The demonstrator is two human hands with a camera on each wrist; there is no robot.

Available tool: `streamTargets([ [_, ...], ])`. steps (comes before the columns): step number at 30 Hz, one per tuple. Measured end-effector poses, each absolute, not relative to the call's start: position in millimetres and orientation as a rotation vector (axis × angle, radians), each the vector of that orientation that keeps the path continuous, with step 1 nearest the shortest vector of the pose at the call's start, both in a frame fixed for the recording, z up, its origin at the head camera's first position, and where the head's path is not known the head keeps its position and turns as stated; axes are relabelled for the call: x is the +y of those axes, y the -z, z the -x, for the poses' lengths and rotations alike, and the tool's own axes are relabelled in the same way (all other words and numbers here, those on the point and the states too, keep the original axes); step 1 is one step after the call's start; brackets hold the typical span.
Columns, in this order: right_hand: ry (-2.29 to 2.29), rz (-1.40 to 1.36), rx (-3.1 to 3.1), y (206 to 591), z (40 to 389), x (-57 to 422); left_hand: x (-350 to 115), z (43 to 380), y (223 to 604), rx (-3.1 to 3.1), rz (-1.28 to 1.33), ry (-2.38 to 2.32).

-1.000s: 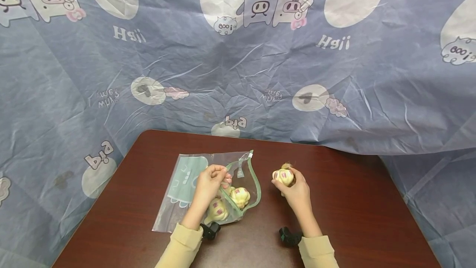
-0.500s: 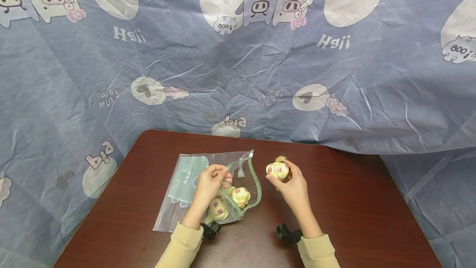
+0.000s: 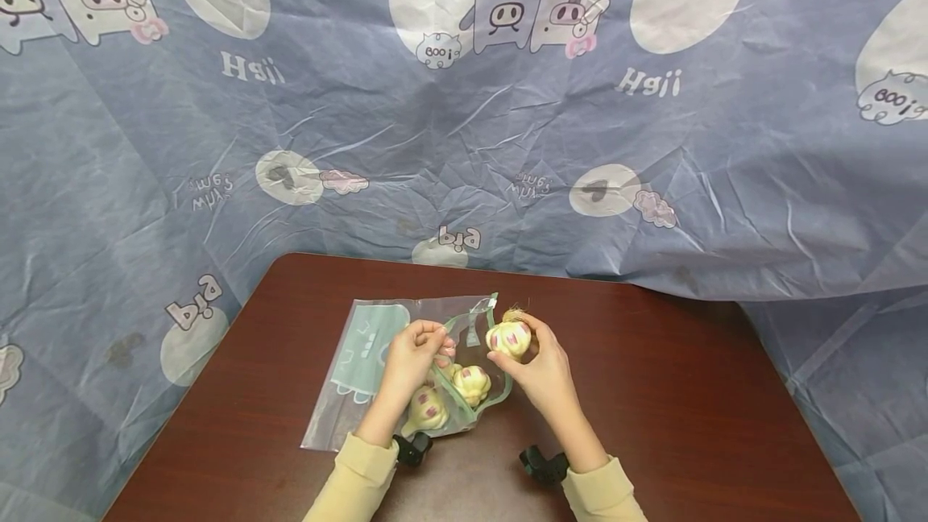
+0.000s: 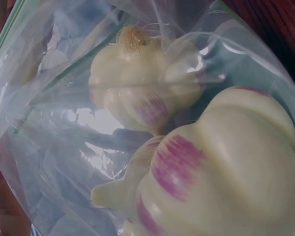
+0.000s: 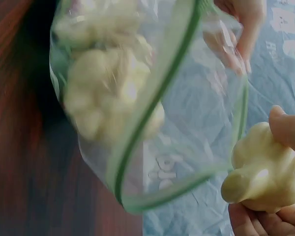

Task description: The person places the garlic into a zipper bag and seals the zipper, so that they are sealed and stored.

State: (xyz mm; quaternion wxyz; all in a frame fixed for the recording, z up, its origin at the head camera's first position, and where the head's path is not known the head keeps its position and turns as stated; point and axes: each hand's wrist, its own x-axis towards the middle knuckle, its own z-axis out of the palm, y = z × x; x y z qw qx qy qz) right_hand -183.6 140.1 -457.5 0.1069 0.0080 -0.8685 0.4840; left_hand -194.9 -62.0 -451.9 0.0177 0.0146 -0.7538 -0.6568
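A clear zip bag point(image 3: 326, 419) with a green rim and a teal print lies on the table, its mouth spread toward the right. My left hand point(image 3: 412, 359) pinches the upper edge of that mouth. Inside are a garlic bulb point(image 3: 472, 384) near the opening and another garlic bulb point(image 3: 428, 408) deeper in; both show large through the plastic in the left wrist view. Between thumb and fingers my right hand point(image 3: 547, 367) holds a third garlic bulb point(image 3: 509, 337), roots up, right at the bag's mouth. The right wrist view shows its stem end beside the green rim point(image 5: 160, 93).
The dark red-brown table point(image 3: 674, 393) extends on both sides of the bag. A blue-grey printed cloth point(image 3: 464, 127) hangs behind and around it. Black wrist devices sit under the left wrist point(image 3: 412, 449) and the right wrist point(image 3: 544, 466).
My right hand has carried its garlic bulb leftward from over the table to the bag's mouth. The left hand stays at the rim, and the bag has barely shifted.
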Motion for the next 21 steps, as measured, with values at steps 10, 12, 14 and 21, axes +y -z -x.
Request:
streamTargets([
  [10,-1.452,-0.181,-2.551,473.2,182.1,109.6,-64.3,197.8,460.7,-2.373,-0.075,2.033],
  [12,-1.426,-0.203,-2.566,476.9,182.8,105.7,-64.6,197.3,460.2,-2.389,-0.089,2.026],
  [14,-1.400,-0.226,-2.579,480.3,184.1,102.8,-64.9,197.4,460.1,-2.393,-0.098,2.028],
  [21,-1.297,-0.228,-2.686,488.1,190.2,97.2,-65.4,197.3,459.1,-2.394,-0.102,2.022],
])
